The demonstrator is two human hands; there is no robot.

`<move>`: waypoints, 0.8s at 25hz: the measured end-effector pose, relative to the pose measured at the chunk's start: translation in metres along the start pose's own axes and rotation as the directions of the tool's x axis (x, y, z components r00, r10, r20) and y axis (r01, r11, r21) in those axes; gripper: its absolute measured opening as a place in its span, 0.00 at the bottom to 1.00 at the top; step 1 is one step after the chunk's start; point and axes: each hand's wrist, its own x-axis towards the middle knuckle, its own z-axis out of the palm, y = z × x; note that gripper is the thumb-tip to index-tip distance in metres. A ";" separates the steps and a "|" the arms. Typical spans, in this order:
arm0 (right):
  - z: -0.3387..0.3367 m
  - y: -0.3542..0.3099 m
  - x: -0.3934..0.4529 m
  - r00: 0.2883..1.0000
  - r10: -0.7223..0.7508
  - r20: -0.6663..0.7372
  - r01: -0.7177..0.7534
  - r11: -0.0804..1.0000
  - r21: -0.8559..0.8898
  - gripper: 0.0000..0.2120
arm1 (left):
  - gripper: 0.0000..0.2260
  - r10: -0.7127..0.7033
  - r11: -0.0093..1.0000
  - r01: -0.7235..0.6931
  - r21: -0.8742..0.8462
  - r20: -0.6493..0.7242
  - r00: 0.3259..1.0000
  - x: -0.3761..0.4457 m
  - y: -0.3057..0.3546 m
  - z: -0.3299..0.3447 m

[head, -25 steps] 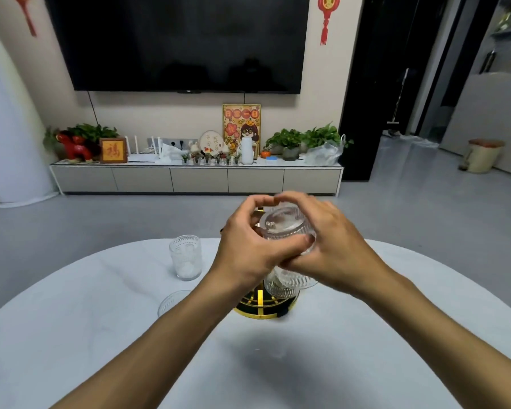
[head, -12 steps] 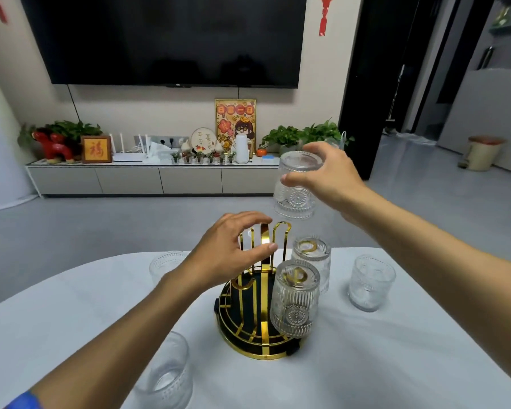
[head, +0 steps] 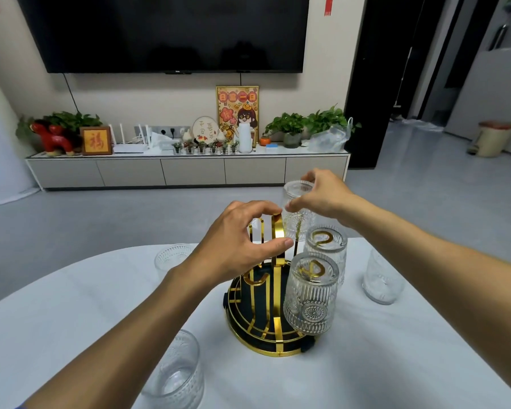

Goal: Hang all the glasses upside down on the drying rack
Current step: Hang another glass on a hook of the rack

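Note:
A gold and black drying rack (head: pixel 267 335) stands on the white table (head: pixel 396 364). Two ribbed glasses hang upside down on its right pegs, the near glass (head: pixel 311 293) and the one behind it (head: pixel 326 246). My right hand (head: pixel 322 196) holds a third glass (head: pixel 296 214) upside down by its base, partly lowered over a back peg. My left hand (head: pixel 242 240) pinches the rack's gold centre handle (head: pixel 278 228). Three more glasses stand upright on the table: front left (head: pixel 179 376), back left (head: pixel 171 256), right (head: pixel 381 280).
The round table's far edge curves just behind the rack. Beyond it lie grey floor, a low TV cabinet (head: pixel 189 169) with plants and ornaments, and a large wall TV (head: pixel 171 31). A bin (head: pixel 494 137) stands at the far right.
My right hand has lowered the upside-down glass from above the rack onto a back peg. My left hand has closed its fingers on the rack's centre handle.

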 end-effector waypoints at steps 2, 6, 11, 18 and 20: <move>0.004 0.002 0.001 0.999 0.015 0.033 -0.013 0.999 -0.045 0.33 | 0.25 -0.004 1.000 0.004 0.000 -0.002 1.000 0.000 0.000 0.001; 0.014 0.002 0.001 0.993 0.035 0.110 -0.019 0.990 -0.143 0.33 | 0.24 -0.007 1.000 0.007 -0.015 -0.007 1.000 0.000 0.001 0.001; 0.022 0.007 0.000 0.986 0.054 0.155 -0.017 0.973 -0.231 0.33 | 0.24 -0.011 0.999 0.011 -0.039 -0.009 1.000 -0.002 0.000 0.001; 0.010 0.011 -0.007 0.954 0.120 0.275 -0.026 0.946 -0.325 0.54 | 0.24 -0.016 0.999 0.016 -0.028 -0.018 1.000 -0.003 0.003 0.003; 0.005 0.013 -0.014 0.947 0.127 0.296 -0.014 0.934 -0.356 0.56 | 0.24 -0.025 1.000 0.025 -0.019 -0.025 0.999 -0.004 0.005 0.003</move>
